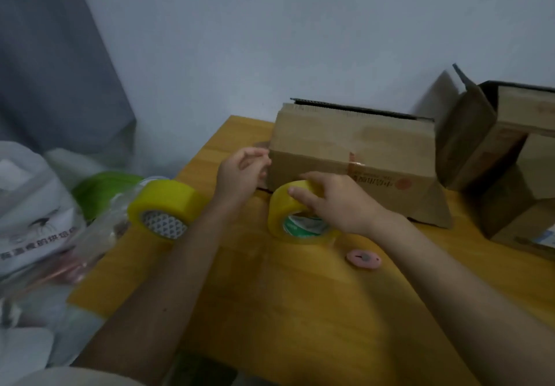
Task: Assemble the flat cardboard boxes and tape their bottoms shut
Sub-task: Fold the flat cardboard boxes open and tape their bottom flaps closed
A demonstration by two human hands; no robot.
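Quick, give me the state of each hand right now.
Left hand: fingers curled, pinching at something by the cardboard box; what it holds cannot be told.
Right hand: gripping the tape roll.

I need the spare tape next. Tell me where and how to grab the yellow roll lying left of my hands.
Grip the yellow tape roll across its broad outer band, coming from above. It lies tilted at the wooden table's left edge, its core facing you, the curved band exposed on top.

Single head-worn view, looking forward and down, close over table
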